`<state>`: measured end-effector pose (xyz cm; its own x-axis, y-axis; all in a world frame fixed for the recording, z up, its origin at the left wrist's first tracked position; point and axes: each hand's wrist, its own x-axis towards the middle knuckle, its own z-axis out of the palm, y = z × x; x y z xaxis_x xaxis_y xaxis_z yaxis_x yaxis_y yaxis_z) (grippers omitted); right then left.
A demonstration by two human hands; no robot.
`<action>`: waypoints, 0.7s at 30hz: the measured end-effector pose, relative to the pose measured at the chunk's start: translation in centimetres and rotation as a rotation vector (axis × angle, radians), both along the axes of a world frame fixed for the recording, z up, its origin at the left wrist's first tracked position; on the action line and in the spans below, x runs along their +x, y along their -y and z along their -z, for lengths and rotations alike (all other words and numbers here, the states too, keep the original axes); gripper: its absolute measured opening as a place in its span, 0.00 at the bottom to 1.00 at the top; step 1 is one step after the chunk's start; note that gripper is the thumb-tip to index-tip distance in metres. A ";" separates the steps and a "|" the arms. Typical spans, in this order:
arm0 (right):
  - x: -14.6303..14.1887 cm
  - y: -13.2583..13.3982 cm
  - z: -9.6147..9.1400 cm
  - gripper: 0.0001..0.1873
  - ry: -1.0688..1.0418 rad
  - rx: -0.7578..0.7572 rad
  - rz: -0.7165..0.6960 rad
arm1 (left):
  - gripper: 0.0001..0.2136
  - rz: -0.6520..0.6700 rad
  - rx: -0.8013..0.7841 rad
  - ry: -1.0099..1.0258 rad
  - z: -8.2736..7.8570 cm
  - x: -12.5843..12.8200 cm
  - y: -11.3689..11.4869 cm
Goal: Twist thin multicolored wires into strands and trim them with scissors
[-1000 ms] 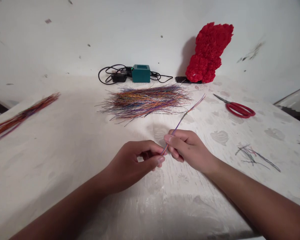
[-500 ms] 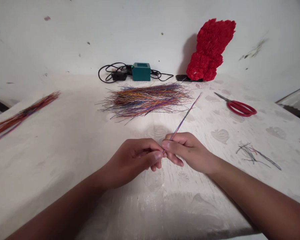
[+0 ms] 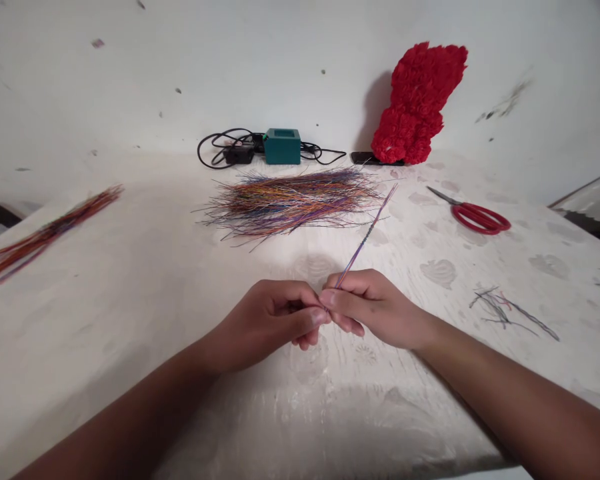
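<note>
A thin bundle of coloured wires (image 3: 363,241), twisted together partway up, slants up and to the right out of my hands. My left hand (image 3: 275,323) pinches its lower end between thumb and forefinger. Just above that, my right hand (image 3: 370,307) is closed on the same wires, its thumb almost touching the left one's fingertips. The lowest tip of the bundle is hidden by the fingers. Beyond my hands lies a large pile of loose coloured wires (image 3: 290,203), close to the bundle's upper end.
Red-handled scissors (image 3: 475,215) and grey wire scraps (image 3: 505,313) lie on the right. Another wire bundle (image 3: 55,230) rests at the left. Along the wall stand a teal box (image 3: 283,147) with black cables (image 3: 215,148), a dark phone-like object (image 3: 363,158) and a red flowery figure (image 3: 417,107).
The bundle's upper end has swung slightly left and the fingers have shifted a little at its lower end. Both hands keep hold of it.
</note>
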<state>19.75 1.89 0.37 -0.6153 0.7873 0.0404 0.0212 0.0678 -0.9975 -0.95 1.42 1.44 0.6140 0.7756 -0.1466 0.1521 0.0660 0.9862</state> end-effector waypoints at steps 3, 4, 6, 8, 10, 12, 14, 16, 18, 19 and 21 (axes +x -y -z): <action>0.0 0.0 0.0 0.20 0.015 0.002 -0.010 | 0.10 -0.008 0.016 -0.030 0.0 0.1 0.0; 0.0 0.0 0.1 0.20 0.024 -0.002 -0.013 | 0.10 -0.013 0.030 -0.047 0.1 0.1 0.0; 0.0 -0.1 0.3 0.21 0.043 -0.004 -0.010 | 0.10 -0.024 0.055 -0.088 0.4 0.2 -0.1; 0.1 -0.3 0.6 0.20 0.064 0.004 0.001 | 0.09 -0.023 0.072 -0.116 0.7 0.2 -0.1; 0.1 -0.5 0.8 0.20 0.092 0.001 0.006 | 0.10 -0.023 0.096 -0.131 0.8 0.2 0.0; 0.1 -0.4 0.8 0.20 0.128 -0.014 0.003 | 0.10 -0.050 0.152 -0.150 0.6 0.1 0.0; 0.1 -0.1 0.5 0.21 0.177 -0.014 0.000 | 0.10 -0.106 0.257 -0.189 0.2 -0.1 -0.1; 0.2 0.3 0.4 0.23 0.286 0.010 0.012 | 0.11 -0.184 0.395 -0.239 -0.3 -0.9 -1.0; 0.3 0.4 1.0 0.25 0.418 0.027 0.035 | 0.11 -0.319 0.528 -0.399 -0.6 -3.0 -2.7; 0.3 0.4 1.5 0.25 0.464 0.039 0.045 | 0.11 -0.381 0.556 -0.476 -0.7 -4.6 -3.8; 0.3 0.2 2.8 0.24 0.495 0.058 0.032 | 0.11 -0.538 0.603 -0.652 -1.0 -8.8 -5.7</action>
<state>20.06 1.74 -2.38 -0.5469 0.8113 -0.2064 0.4945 0.1142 -0.8616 -9.71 7.11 2.43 0.1051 0.9786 0.1770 0.7647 -0.1933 0.6147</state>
